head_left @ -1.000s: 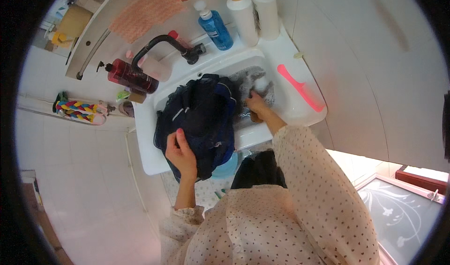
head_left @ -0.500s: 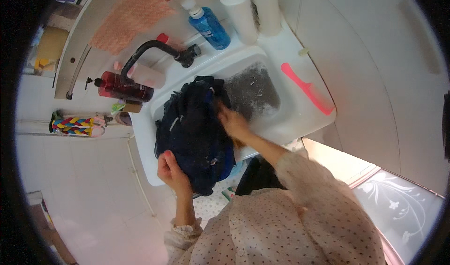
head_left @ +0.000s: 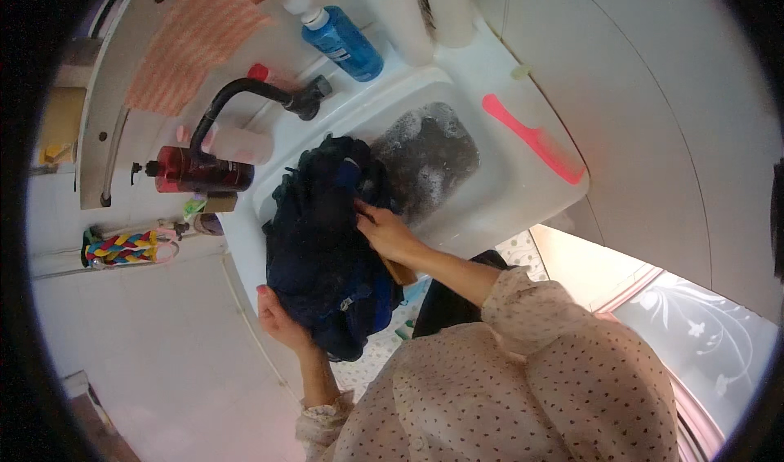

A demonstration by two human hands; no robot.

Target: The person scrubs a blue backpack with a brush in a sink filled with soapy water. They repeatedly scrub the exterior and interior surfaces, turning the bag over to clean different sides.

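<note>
A wet, dark navy backpack (head_left: 314,233) with straps and a zipper lies bunched over the left part of the white sink (head_left: 510,196), its near end hanging past the front rim. My left hand (head_left: 280,319) grips the bag's near left edge, the fingers partly hidden by the fabric. On top of the bag, my right hand (head_left: 384,229) is closed around what looks like a wooden brush (head_left: 398,272). Only its brown end shows below the wrist; any bristles are hidden. Grey, foamy water (head_left: 429,160) stands in the basin to the right of the bag.
A black faucet (head_left: 245,90) arches over the sink's back left. Behind the basin stand a blue pump bottle (head_left: 343,44) and two white bottles (head_left: 396,17). A dark red pump bottle (head_left: 204,170) is at the left, a pink comb (head_left: 532,139) on the right ledge.
My right hand has shifted left and a little nearer over the bag, with more of the brown end showing. My left hand has moved slightly nearer and left. The whole view has shifted a little.
</note>
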